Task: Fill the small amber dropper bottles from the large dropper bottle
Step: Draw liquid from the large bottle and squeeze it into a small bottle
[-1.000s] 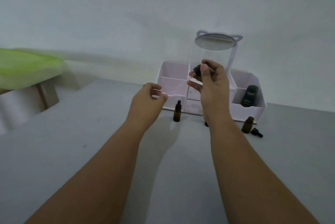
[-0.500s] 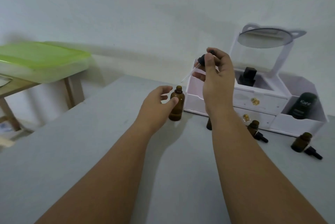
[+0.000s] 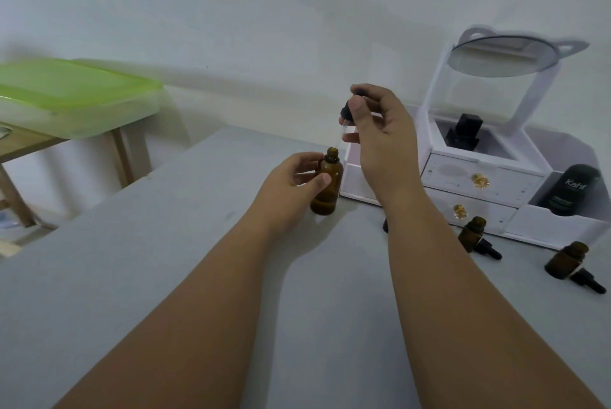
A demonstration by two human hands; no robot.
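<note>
Head view: your right hand (image 3: 377,140) pinches the black-bulbed glass dropper (image 3: 344,117), now hovering over the large amber glass bottle (image 3: 327,187), which your left hand (image 3: 291,190) has closed around near the tabletop's (image 3: 165,276) far edge; small amber bottles (image 3: 471,233) wait open at its right side.

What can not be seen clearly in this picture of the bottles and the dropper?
Head view only:
- Liquid level in the large amber bottle: dark glass and the left hand hide it.
- Dropper glass tube: transparent, contents unreadable.
- Dark object behind the right forearm: mostly hidden.
- Small bottles: fill unreadable.
</note>
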